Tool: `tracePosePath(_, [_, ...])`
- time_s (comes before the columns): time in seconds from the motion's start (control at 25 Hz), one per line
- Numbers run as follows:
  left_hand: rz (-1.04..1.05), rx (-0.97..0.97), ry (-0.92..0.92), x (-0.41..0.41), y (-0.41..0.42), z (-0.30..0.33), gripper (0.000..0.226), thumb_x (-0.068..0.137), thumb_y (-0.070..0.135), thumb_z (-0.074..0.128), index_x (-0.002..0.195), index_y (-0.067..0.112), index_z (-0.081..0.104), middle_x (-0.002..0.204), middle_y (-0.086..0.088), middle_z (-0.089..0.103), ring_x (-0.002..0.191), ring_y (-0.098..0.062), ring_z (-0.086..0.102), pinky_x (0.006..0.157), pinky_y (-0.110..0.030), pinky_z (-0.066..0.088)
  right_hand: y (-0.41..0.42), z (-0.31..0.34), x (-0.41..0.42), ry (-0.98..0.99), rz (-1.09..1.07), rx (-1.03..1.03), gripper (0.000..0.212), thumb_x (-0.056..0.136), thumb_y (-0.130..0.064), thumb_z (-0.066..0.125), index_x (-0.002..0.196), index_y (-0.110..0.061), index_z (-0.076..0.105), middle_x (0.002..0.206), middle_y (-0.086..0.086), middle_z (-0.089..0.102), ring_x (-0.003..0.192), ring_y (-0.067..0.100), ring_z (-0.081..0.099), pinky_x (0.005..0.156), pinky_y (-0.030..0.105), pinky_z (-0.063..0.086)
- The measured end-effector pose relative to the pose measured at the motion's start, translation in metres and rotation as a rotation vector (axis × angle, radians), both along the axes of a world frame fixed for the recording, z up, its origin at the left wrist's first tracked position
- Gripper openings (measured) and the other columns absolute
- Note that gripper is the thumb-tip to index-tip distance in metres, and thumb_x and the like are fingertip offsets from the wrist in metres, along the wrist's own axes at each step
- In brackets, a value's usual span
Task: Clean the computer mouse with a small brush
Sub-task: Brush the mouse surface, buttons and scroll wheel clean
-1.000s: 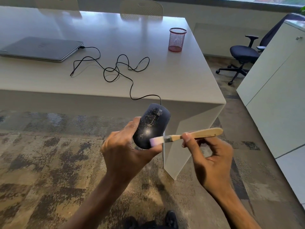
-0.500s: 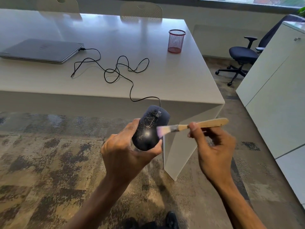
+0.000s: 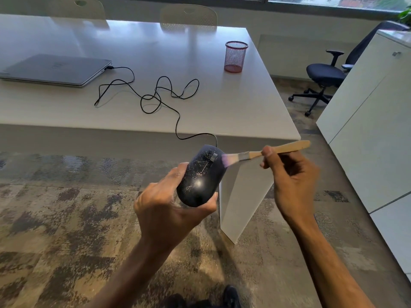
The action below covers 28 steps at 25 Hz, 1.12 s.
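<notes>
- The left hand [image 3: 169, 205] cups the computer mouse [image 3: 201, 175] from below, fingers and thumb curled round its sides, holding it in the air off the surface [image 3: 222, 103], top side up.
- The right hand [image 3: 289, 174] pinches the small brush [image 3: 264, 153] by its wooden handle, bristles right at the mouse's front right edge.
- Pale specks cover the shell, so there is plenty left to sweep.
- The cable [image 3: 155, 96] trails back to the laptop [image 3: 55, 68].

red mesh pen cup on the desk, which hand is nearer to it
Right. The right hand is below the red mesh cup and slightly right; the left hand sits lower and further left.
</notes>
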State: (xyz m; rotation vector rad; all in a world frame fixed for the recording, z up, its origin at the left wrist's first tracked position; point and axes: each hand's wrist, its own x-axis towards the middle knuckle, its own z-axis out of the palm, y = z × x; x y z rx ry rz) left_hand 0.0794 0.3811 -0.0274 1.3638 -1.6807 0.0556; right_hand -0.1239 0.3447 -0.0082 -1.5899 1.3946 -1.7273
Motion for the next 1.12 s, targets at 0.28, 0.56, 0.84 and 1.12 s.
tracePosePath(0.28, [-0.016, -0.006, -0.010, 0.001, 0.003, 0.000, 0.065, 0.066, 0.053, 0.071, 0.113, 0.008, 0.067, 0.085, -0.002, 0.071, 0.063, -0.017, 0.063, 0.057, -0.032, 0.054, -0.008, 0.010, 0.005, 0.078, 0.000, -0.083, 0.010, 0.092, -0.041, 0.061, 0.083, -0.040, 0.064, 0.075, -0.029, 0.068, 0.072, -0.001, 0.067, 0.067, 0.022, 0.056])
tracePosePath(0.56, [0.003, 0.017, -0.010, 0.001, 0.006, -0.001, 0.069, 0.067, 0.059, 0.068, 0.116, 0.011, 0.065, 0.090, -0.001, 0.072, 0.067, -0.017, 0.064, 0.061, -0.029, 0.053, -0.011, 0.014, 0.007, 0.099, -0.005, -0.108, 0.011, 0.091, -0.045, 0.057, 0.082, -0.041, 0.062, 0.074, -0.031, 0.067, 0.074, -0.004, 0.067, 0.069, 0.020, 0.055])
tracePosePath(0.84, [0.001, 0.054, 0.005, 0.000, 0.007, -0.002, 0.071, 0.066, 0.062, 0.068, 0.119, 0.015, 0.064, 0.093, 0.003, 0.071, 0.069, -0.016, 0.064, 0.063, -0.030, 0.053, -0.011, 0.016, 0.009, 0.129, 0.007, -0.118, 0.010, 0.093, -0.041, 0.061, 0.084, -0.043, 0.062, 0.075, -0.031, 0.067, 0.075, -0.003, 0.067, 0.068, 0.019, 0.054])
tracePosePath(1.12, [0.000, 0.039, 0.047, 0.001, 0.004, -0.003, 0.069, 0.065, 0.058, 0.070, 0.118, 0.014, 0.063, 0.089, 0.004, 0.071, 0.070, 0.000, 0.053, 0.067, -0.016, 0.044, 0.000, 0.001, 0.004, 0.030, -0.010, -0.125, 0.012, 0.093, -0.032, 0.061, 0.083, -0.032, 0.066, 0.074, -0.021, 0.069, 0.070, 0.004, 0.066, 0.067, 0.027, 0.054])
